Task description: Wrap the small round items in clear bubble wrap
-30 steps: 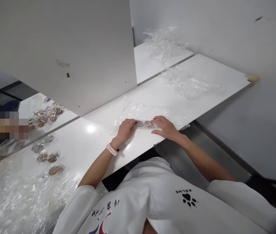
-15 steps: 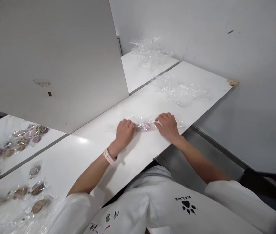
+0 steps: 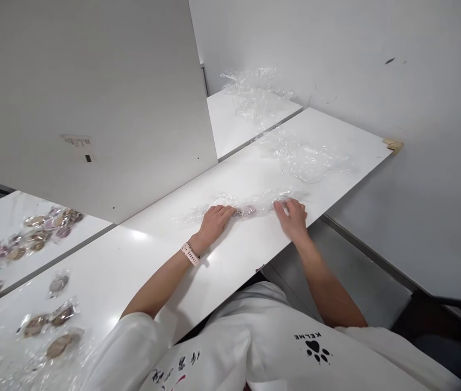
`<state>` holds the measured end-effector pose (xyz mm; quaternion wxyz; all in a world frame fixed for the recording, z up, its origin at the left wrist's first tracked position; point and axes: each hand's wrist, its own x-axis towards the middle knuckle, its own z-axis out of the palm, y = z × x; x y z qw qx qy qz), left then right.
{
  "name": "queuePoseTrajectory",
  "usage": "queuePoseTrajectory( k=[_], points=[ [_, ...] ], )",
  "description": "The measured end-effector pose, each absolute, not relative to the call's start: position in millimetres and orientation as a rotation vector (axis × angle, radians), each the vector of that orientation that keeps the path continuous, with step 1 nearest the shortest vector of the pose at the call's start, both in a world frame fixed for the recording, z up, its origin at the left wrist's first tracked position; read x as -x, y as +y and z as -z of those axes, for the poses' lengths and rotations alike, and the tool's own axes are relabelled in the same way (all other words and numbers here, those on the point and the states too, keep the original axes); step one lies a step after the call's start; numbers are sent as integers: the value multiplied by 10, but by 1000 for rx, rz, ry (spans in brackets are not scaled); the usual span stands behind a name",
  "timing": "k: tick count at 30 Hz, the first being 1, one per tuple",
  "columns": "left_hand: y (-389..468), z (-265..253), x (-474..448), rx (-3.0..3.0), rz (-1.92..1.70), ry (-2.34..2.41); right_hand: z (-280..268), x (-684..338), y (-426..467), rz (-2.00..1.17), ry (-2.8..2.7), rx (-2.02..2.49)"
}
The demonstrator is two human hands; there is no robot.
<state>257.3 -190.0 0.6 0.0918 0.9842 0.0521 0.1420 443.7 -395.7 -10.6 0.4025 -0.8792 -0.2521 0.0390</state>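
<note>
Wearer's left hand at frame centre: palm down, fingers together and slightly bent, fingertips on a small purplish item in clear wrapping; its fingers hide the item's left end, so I cannot tell whether it grips. Pale pink watch strap with dark slots on that wrist. Right hand, right of centre: fingers curled, thumb a little apart from them, at the right part of a clear, wrinkled plastic film; cannot tell whether film is pinched. The item lies against the film, between the hands, on a long white tabletop.

Surroundings: crumpled clear plastic beyond the right hand, more at upper centre. Large white upright panel, upper left, blocks part of the rear table. Heaped brown and purple wrapped packets at left; loose brown round packets at lower left.
</note>
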Motion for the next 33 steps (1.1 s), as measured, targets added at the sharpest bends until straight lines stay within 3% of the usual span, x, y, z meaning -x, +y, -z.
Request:
queuePoseTrajectory(
  k=[4, 11, 16, 21, 27, 33],
  points=[
    [-2009, -38, -2567, -2954, -354, 169, 15, -4394, -3472, -338, -642, 1836],
    [-1975, 16, -2357, -2946, -352, 227, -20, -3924, -3416, -143, -1737, 1974],
    [-1702, -166, -2007, -2936, -724, 671, 88, -3916, -3511, -67, -1818, 2045],
    [-1877, -458, -2524, -2400, -1104, 1042, 184, -3887, -3389, 21, -1719, 2048],
    [-2426, -376, -3311, -2066, -422, 819, 294, -3901, -3493, 47, -1614, 2003],
    [-2212, -396, -3123, -1883, -170, 689, 178, -4019, -3834, 134, -1752, 1851]
  ],
)
